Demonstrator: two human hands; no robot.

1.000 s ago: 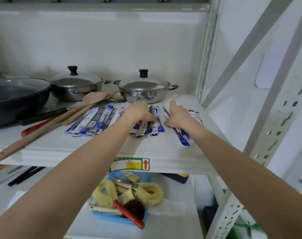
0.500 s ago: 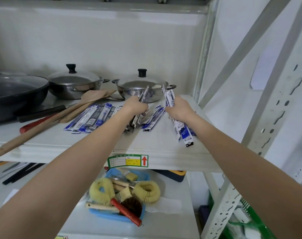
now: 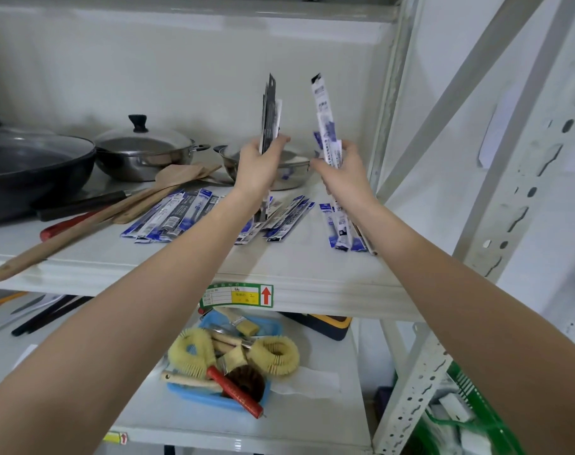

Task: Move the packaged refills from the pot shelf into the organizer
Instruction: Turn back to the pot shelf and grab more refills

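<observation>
White metal shelving (image 3: 299,270) filling the frame, seen from above the arms; reaching in from the lower corners, both forearms meeting at centre; left hand (image 3: 259,165) closing around a bunch of packaged refills (image 3: 270,119), holding them upright above the shelf; right hand (image 3: 343,172) gripping a second bunch of refills (image 3: 325,126), likewise standing upright, just beside the first; lying flat on the shelf below the hands, more blue-and-white refill packs (image 3: 168,218) left of centre and another small group (image 3: 338,224) near the right wrist; resting at centre left, wooden spatulas (image 3: 115,215) beside two lidded steel pots (image 3: 141,152) and a dark pan (image 3: 33,169); sitting on the lower shelf, a blue tray of brushes (image 3: 227,366).
</observation>
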